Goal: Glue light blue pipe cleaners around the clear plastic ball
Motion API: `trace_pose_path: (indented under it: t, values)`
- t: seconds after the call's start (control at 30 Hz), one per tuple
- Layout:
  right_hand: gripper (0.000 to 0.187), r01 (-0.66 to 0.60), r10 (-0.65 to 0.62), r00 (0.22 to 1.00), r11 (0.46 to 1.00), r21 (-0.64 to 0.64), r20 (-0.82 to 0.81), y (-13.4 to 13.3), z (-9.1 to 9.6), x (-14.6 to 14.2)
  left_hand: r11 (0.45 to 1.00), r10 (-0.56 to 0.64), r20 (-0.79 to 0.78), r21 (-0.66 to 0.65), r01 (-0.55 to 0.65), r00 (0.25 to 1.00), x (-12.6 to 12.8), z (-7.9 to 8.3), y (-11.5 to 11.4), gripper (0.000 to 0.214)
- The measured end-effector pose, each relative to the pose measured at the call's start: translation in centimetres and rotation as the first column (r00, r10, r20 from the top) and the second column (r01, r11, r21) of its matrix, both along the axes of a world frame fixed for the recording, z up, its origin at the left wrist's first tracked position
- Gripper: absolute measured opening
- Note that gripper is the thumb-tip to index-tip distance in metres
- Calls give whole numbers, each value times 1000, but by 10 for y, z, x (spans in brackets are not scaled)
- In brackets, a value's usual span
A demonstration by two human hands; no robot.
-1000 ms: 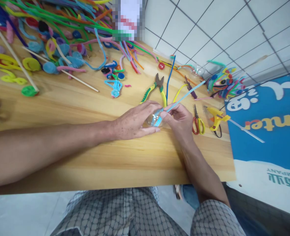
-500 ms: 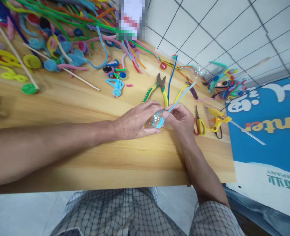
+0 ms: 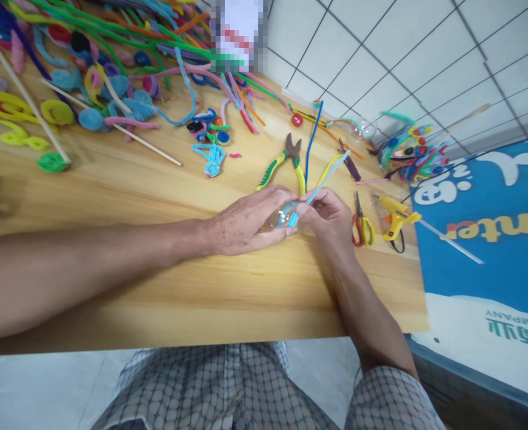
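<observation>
My left hand (image 3: 243,222) is closed around a small clear round object (image 3: 286,216) on the wooden table (image 3: 165,286). A light blue pipe cleaner (image 3: 324,179) is wound onto that object, and its free end sticks up to the right. My right hand (image 3: 329,218) pinches the pipe cleaner close to the clear object. The two hands touch at the fingertips, which hide most of the object.
Yellow-handled pliers (image 3: 286,162) lie just beyond my hands. Red-and-yellow scissors (image 3: 361,224) and a yellow glue gun (image 3: 396,216) lie to the right near the table's edge. Many coloured pipe cleaners (image 3: 125,54) and wooden sticks (image 3: 143,143) cover the far left. A blue box (image 3: 483,239) stands at right.
The free end of the light blue pipe cleaner has grown shorter and swung closer to my hands. Both hands have stayed in place.
</observation>
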State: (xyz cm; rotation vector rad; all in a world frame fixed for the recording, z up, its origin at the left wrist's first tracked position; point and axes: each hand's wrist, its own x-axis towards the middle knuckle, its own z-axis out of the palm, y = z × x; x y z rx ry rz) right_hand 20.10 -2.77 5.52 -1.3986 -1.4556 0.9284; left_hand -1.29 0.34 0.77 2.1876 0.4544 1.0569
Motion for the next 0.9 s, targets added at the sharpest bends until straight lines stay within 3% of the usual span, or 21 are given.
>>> trace_pose_path:
  t: [0.43,0.9]
  values:
    - [45,8,-9,999,1000,-12,-41,1,-1,-1,998,51,13,34,-51,999,2,0,-1,50]
    - [44,8,-8,997,1000,-8,-78,1,-2,-3,996,63,37,54,-65,997,2,-1,-4,46]
